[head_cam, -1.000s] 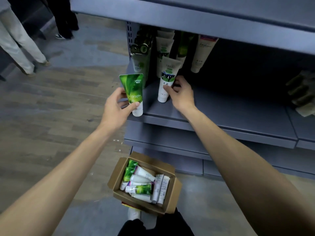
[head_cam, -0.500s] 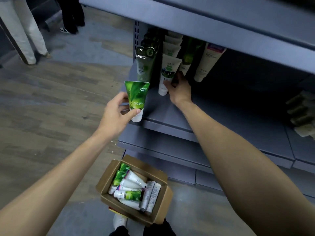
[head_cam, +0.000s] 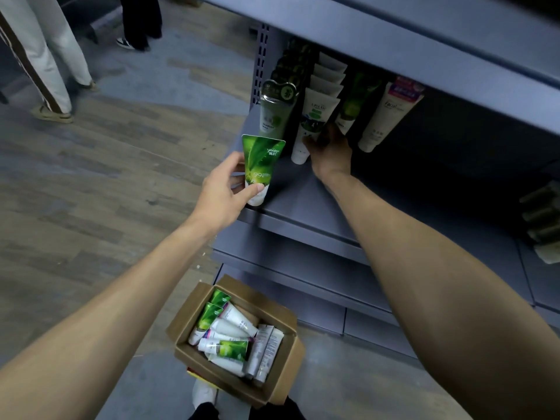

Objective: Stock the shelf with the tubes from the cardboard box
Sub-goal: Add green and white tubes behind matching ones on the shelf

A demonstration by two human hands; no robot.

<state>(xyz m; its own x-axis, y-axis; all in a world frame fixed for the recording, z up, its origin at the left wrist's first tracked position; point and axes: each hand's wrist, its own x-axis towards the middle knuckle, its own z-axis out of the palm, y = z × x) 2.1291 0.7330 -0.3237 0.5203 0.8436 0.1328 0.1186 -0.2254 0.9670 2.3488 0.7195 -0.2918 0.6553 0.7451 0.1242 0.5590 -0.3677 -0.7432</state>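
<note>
My left hand [head_cam: 224, 189] grips a bright green tube [head_cam: 260, 165] by its lower part, cap down, at the left front edge of the grey shelf [head_cam: 306, 207]. My right hand [head_cam: 330, 153] reaches deeper into the shelf and holds the lower end of a white tube [head_cam: 313, 122] standing at the front of a row of like tubes. A grey-green tube [head_cam: 274, 113] stands left of it, a dark green tube [head_cam: 351, 107] and a white facial tube [head_cam: 385, 116] to the right. The open cardboard box [head_cam: 281, 377] on the floor below holds several green and white tubes.
The upper shelf board [head_cam: 424, 47] overhangs the tubes. Pale packages [head_cam: 542, 219] lie at the shelf's far right. Lower shelf boards [head_cam: 303, 268] jut out under it. Two persons' legs [head_cam: 45, 65] stand on the wood floor at the upper left. My shoe [head_cam: 204, 392] is beside the box.
My right hand has pushed the white tube further back into its row. My left hand has kept the green tube at the shelf's front edge.
</note>
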